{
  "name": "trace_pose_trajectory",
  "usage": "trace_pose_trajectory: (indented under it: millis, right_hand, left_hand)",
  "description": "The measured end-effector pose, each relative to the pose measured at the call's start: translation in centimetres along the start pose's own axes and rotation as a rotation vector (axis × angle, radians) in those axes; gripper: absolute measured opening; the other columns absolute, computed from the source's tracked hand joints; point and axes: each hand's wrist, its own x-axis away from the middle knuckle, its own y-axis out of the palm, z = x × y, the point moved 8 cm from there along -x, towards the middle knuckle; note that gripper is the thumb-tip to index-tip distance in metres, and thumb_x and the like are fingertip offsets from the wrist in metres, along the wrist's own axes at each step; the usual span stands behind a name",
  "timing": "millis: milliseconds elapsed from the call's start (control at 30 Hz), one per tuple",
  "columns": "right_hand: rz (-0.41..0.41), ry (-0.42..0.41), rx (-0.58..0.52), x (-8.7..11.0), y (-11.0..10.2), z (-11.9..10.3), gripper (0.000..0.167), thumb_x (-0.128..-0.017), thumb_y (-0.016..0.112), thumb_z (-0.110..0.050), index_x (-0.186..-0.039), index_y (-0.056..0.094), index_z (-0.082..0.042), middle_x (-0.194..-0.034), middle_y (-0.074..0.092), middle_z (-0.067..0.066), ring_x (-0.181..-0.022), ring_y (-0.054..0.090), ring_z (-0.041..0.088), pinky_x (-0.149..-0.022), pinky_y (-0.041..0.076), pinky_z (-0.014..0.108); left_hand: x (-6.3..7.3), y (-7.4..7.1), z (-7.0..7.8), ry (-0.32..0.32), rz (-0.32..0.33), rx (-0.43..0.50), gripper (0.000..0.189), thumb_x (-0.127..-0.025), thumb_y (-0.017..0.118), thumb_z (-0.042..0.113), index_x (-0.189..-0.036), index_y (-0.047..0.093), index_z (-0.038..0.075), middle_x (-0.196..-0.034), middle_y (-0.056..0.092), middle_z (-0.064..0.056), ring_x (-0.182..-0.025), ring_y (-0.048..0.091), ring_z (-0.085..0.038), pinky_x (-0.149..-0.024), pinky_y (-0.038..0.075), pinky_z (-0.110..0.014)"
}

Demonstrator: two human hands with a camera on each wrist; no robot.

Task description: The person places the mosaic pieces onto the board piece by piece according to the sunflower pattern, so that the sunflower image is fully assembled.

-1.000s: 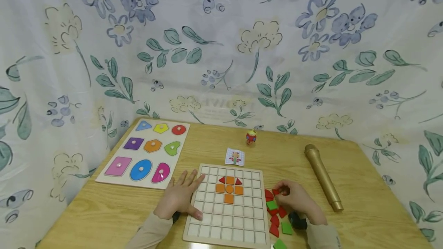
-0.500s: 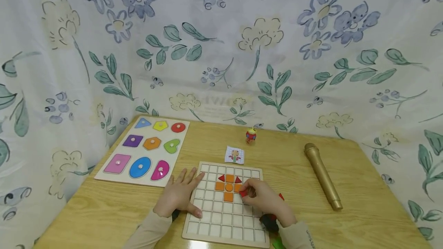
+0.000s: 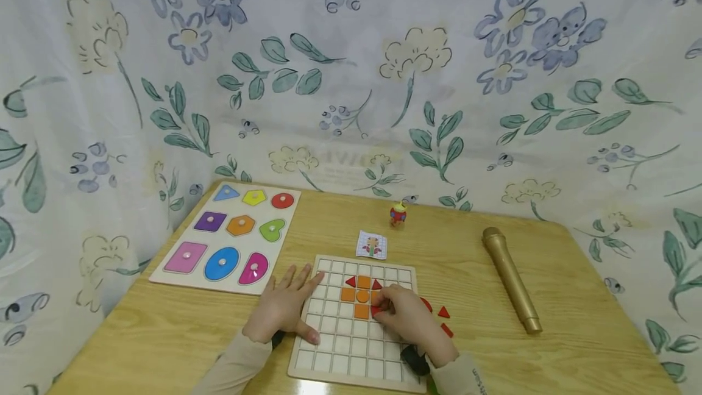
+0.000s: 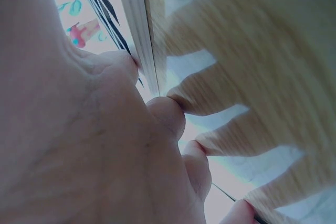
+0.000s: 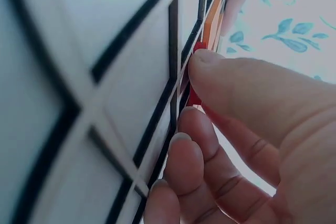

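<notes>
A wooden grid board [image 3: 336,346] lies on the table, with orange square tiles [image 3: 348,294], an orange round tile [image 3: 362,296] and red triangle tiles [image 3: 351,282] set in its upper middle cells. My right hand [image 3: 408,316] pinches a small red tile [image 3: 376,311] at the cell just right of the lowest orange square. In the right wrist view the thumb and fingers hold that red tile [image 5: 196,96] against the board; its full shape is hidden. My left hand [image 3: 282,308], fingers spread, rests on the board's left edge and the table beside it.
Loose red tiles [image 3: 444,312] lie right of the board, partly behind the right arm. A pattern card [image 3: 372,245] and a small toy figure [image 3: 398,214] stand beyond it. A gold microphone [image 3: 512,279] lies at right, a knobbed shape puzzle [image 3: 227,239] at left.
My right hand has picked up a red tile from the loose pile and carried it left onto the board, then slightly left and down. The left hand stays in place.
</notes>
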Motion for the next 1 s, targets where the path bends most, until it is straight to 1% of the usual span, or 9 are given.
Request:
trace_pose_trajectory:
  millis: [133, 233, 367, 433, 533, 667, 800, 900, 1000]
  right_hand:
    - [0.003, 0.006, -0.051, -0.1, -0.2, 0.3, 0.008, -0.085, 0.073, -0.010, -0.092, 0.069, -0.012, -0.080, 0.058, -0.006, -0.069, 0.046, 0.004, -0.060, 0.040, 0.019]
    - [0.001, 0.031, -0.104, -0.1, -1.1, 1.2, 0.009, -0.088, 0.070, -0.012, -0.096, 0.069, -0.011, -0.080, 0.057, -0.004, -0.068, 0.046, 0.006, -0.059, 0.041, 0.019]
    - [0.025, 0.053, -0.191, 0.4, -3.4, 3.4, 0.015, -0.091, 0.066, -0.011, -0.104, 0.068, -0.004, -0.085, 0.060, 0.002, -0.070, 0.049, 0.007, -0.061, 0.043, 0.020]
    - [0.035, 0.065, -0.245, 1.0, -4.7, 4.8, 0.018, -0.092, 0.064, -0.009, -0.108, 0.066, 0.000, -0.088, 0.061, 0.006, -0.071, 0.050, 0.006, -0.060, 0.044, 0.020]
    - [0.031, 0.070, -0.289, 2.1, -6.2, 6.8, 0.022, -0.091, 0.064, -0.009, -0.109, 0.063, 0.005, -0.090, 0.064, 0.012, -0.074, 0.053, 0.005, -0.062, 0.047, 0.020]
    - [-0.024, 0.083, -0.278, 3.6, -7.0, 8.9, 0.027, -0.086, 0.071, -0.009, -0.106, 0.064, 0.007, -0.094, 0.065, 0.014, -0.077, 0.054, 0.005, -0.067, 0.047, 0.020]
    - [-0.080, 0.131, -0.246, 4.5, -7.2, 9.9, 0.031, -0.080, 0.075, -0.009, -0.104, 0.064, 0.006, -0.094, 0.061, 0.012, -0.077, 0.050, 0.008, -0.067, 0.044, 0.020]
    - [-0.076, 0.147, -0.200, 4.7, -7.3, 10.1, 0.027, -0.077, 0.077, -0.009, -0.099, 0.065, 0.001, -0.090, 0.058, 0.008, -0.075, 0.047, 0.009, -0.065, 0.042, 0.021]
    - [-0.060, 0.149, -0.170, 4.4, -7.4, 10.0, 0.023, -0.075, 0.078, -0.010, -0.093, 0.065, -0.003, -0.086, 0.056, 0.005, -0.074, 0.046, 0.009, -0.064, 0.040, 0.021]
  left_hand:
    - [0.0, -0.2, 0.0, -0.003, 0.001, 0.003, 0.121, -0.053, 0.085, 0.060, -0.153, 0.029, 0.019, -0.161, 0.023, -0.014, -0.148, 0.017, -0.044, -0.111, 0.015, -0.073]
    - [-0.1, -0.3, 0.0, 0.002, 0.009, -0.002, 0.121, -0.053, 0.084, 0.060, -0.153, 0.030, 0.019, -0.161, 0.023, -0.015, -0.148, 0.017, -0.044, -0.111, 0.015, -0.073]
    - [-0.3, -0.2, 0.0, 0.002, 0.004, -0.003, 0.122, -0.053, 0.084, 0.061, -0.153, 0.029, 0.018, -0.161, 0.022, -0.015, -0.148, 0.016, -0.045, -0.110, 0.015, -0.074]
    - [-0.3, -0.1, 0.0, 0.000, 0.004, -0.001, 0.122, -0.053, 0.084, 0.061, -0.153, 0.029, 0.018, -0.161, 0.022, -0.015, -0.148, 0.016, -0.045, -0.110, 0.015, -0.074]
    - [-0.2, 0.2, -0.2, -0.004, 0.001, 0.010, 0.122, -0.053, 0.085, 0.060, -0.153, 0.029, 0.019, -0.161, 0.022, -0.015, -0.148, 0.016, -0.045, -0.111, 0.014, -0.074]
    - [-0.1, 0.4, -0.5, -0.008, -0.004, 0.021, 0.122, -0.052, 0.085, 0.060, -0.153, 0.029, 0.020, -0.161, 0.021, -0.015, -0.148, 0.015, -0.045, -0.110, 0.014, -0.074]
    - [-0.2, 0.4, -0.5, 0.004, 0.010, 0.024, 0.121, -0.053, 0.085, 0.060, -0.153, 0.029, 0.020, -0.161, 0.021, -0.015, -0.147, 0.015, -0.045, -0.109, 0.015, -0.075]
    - [-0.3, 0.5, -0.2, 0.013, 0.009, 0.030, 0.121, -0.053, 0.085, 0.060, -0.153, 0.030, 0.020, -0.161, 0.021, -0.015, -0.147, 0.016, -0.046, -0.109, 0.015, -0.075]
    - [-0.4, 0.3, -0.2, 0.013, 0.005, 0.018, 0.122, -0.053, 0.084, 0.061, -0.153, 0.029, 0.020, -0.161, 0.021, -0.015, -0.147, 0.016, -0.046, -0.110, 0.016, -0.074]
